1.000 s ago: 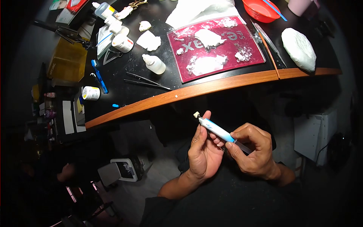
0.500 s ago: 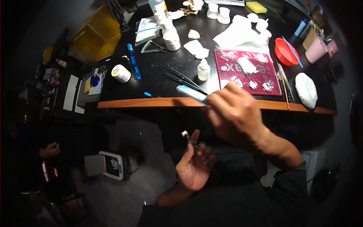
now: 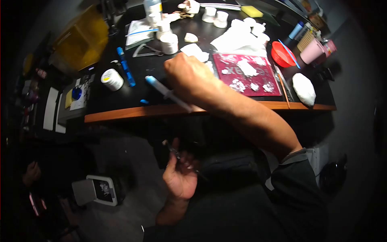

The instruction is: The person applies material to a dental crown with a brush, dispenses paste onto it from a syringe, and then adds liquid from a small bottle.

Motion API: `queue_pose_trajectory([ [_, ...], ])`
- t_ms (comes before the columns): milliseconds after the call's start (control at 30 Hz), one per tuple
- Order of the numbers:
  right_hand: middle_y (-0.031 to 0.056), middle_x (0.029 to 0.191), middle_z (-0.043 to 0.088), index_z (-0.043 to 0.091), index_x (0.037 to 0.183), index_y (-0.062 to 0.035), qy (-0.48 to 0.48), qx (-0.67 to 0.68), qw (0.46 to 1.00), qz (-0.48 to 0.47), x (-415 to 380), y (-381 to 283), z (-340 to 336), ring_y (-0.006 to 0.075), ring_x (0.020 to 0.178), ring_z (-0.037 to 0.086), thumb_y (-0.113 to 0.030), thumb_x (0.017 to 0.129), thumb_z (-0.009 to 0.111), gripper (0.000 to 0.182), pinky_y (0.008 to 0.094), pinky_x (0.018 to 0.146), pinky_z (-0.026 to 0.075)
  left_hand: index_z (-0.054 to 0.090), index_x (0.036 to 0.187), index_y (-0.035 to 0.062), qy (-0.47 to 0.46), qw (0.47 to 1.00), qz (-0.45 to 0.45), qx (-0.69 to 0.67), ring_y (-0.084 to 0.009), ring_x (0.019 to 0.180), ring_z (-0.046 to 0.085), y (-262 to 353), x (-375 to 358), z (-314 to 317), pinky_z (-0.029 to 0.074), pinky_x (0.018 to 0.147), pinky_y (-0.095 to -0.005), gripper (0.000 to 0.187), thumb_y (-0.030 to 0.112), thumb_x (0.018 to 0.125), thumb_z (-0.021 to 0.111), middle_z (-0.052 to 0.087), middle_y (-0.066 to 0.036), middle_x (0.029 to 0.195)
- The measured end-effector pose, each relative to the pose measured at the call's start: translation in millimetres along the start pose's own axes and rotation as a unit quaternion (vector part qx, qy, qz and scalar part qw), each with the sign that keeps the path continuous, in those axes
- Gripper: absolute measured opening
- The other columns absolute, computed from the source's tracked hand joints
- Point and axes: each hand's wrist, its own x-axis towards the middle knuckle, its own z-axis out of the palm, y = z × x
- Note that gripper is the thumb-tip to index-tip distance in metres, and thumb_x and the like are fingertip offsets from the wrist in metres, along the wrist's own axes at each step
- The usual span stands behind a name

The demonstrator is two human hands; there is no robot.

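Observation:
My right hand (image 3: 193,78) is closed above the near part of the black table, palm side turned away. A syringe with a light-blue end (image 3: 161,88) slants out beneath it, apparently held in fingers I cannot see well. Lower down, in front of the table edge, my left hand (image 3: 180,177) pinches a slender dark metal tool (image 3: 174,152) between thumb and fingers. At the tool's upper tip is a small pale piece (image 3: 164,142). A small blue cap (image 3: 144,101) lies on the table left of the syringe.
A maroon board (image 3: 266,89) carries white crumbs. Around it are a red bowl (image 3: 278,58), a white lump (image 3: 303,89), white tubs (image 3: 169,43) and a blue pen (image 3: 125,66). An open bin (image 3: 105,189) stands on the floor; another person's hand (image 3: 32,173) shows at left.
My right hand has moved left and farther over the table with the syringe, now covering the tweezers and dropper bottle. The view has shifted; my left hand keeps its hold on the tool.

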Motion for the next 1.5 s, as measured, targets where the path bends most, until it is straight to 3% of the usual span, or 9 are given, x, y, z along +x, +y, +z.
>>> queue_pose_trajectory([
  [200,0.0281,0.077,0.069,0.066,0.101,0.0048,0.053,-0.046,0.997,0.017,17.9,-12.5,-10.6,0.045,0.075,0.074,0.0,0.084,0.062,0.018,0.0516,0.065,0.061,0.049,0.155,0.0126,-0.008,0.999,-0.001,-0.047,-0.0138,0.083,0.048,12.1,4.8,-19.4,0.044,0.079,-0.0316,0.044,0.025,0.112,0.049,0.052,-0.002,0.09],
  [333,0.0227,0.094,0.076,0.069,0.115,-0.0011,0.247,0.257,0.929,-0.096,53.2,-78.0,-31.8,0.0344,0.087,0.078,-0.009,0.08,0.077,0.037,0.0438,0.076,0.063,0.052,0.153,0.0133,-0.041,0.998,-0.009,-0.052,-0.0149,0.084,0.048,19.9,10.8,-27.1,0.042,0.079,-0.0315,0.041,0.027,0.115,0.045,0.053,-0.004,0.091],
  [433,0.0181,0.083,0.075,0.075,0.101,-0.0027,0.195,0.297,0.932,-0.074,104.3,-173.0,-9.7,0.0318,0.078,0.077,-0.006,0.08,0.075,0.021,0.0416,0.072,0.063,0.058,0.142,0.0072,-0.002,0.999,-0.005,-0.052,-0.0157,0.081,0.046,27.4,13.2,-29.4,0.041,0.078,-0.0324,0.037,0.028,0.114,0.048,0.053,-0.004,0.088],
  [533,0.0276,0.108,0.071,0.071,0.102,0.0046,0.08,0.438,0.895,-0.035,169.0,-268.7,67.7,0.0433,0.108,0.071,0.003,0.074,0.076,0.028,0.0496,0.091,0.061,0.056,0.144,0.0048,0.041,0.999,0.022,0.012,-0.0165,0.087,0.054,54.0,26.5,-104.8,0.044,0.083,-0.0331,0.039,0.027,0.112,0.051,0.062,-0.005,0.098],
  [633,0.0291,0.116,0.07,0.06,0.127,0.0009,0.143,0.594,0.791,-0.04,183.1,-333.4,105.4,0.0477,0.114,0.068,-0.003,0.081,0.077,0.05,0.0483,0.096,0.059,0.06,0.136,0.0028,0.2,0.958,0.123,0.166,-0.0179,0.089,0.057,75.4,41.9,-165.5,0.046,0.085,-0.0342,0.035,0.026,0.111,0.053,0.066,-0.006,0.103],
  [733,0.0286,0.112,0.072,0.06,0.125,0.003,0.058,0.808,0.584,-0.062,183.9,-382.2,122.6,0.0433,0.11,0.071,0.002,0.086,0.068,0.04,0.047,0.091,0.059,0.061,0.133,0.0029,0.279,0.934,0.16,0.158,-0.0181,0.089,0.057,85.7,45.6,-169.7,0.046,0.085,-0.0344,0.033,0.026,0.111,0.053,0.066,-0.007,0.104],
  [833,0.026,0.106,0.073,0.06,0.123,0.0076,0.039,0.826,0.559,-0.063,183.3,-423.1,144.3,0.0354,0.105,0.075,0.005,0.09,0.06,0.033,0.0436,0.085,0.06,0.062,0.131,0.003,0.315,0.92,0.184,0.145,-0.0184,0.089,0.057,87.3,40.5,-175.5,0.046,0.085,-0.0346,0.031,0.025,0.111,0.053,0.066,-0.007,0.104],
  [1367,0.0272,0.108,0.071,0.065,0.118,0.0078,0.076,0.599,0.796,-0.048,203.1,-490.1,163.1,0.0425,0.103,0.073,-0.001,0.075,0.077,0.045,0.0408,0.088,0.063,0.066,0.116,0.0035,0.339,0.902,0.219,0.154,-0.0199,0.091,0.057,106.5,17.4,-157.4,0.046,0.084,-0.0355,0.024,0.022,0.11,0.053,0.067,-0.009,0.108],
  [1500,0.0264,0.113,0.072,0.071,0.112,0.0048,-0.015,0.552,0.824,-0.126,168.2,-405.9,72.2,0.0403,0.111,0.072,-0.008,0.075,0.08,0.039,0.0387,0.1,0.059,0.065,0.11,0.0032,0.133,0.974,0.172,0.06,-0.0193,0.09,0.054,86.7,-2.7,-80.8,0.045,0.081,-0.0348,0.024,0.023,0.111,0.052,0.064,-0.009,0.104],
])
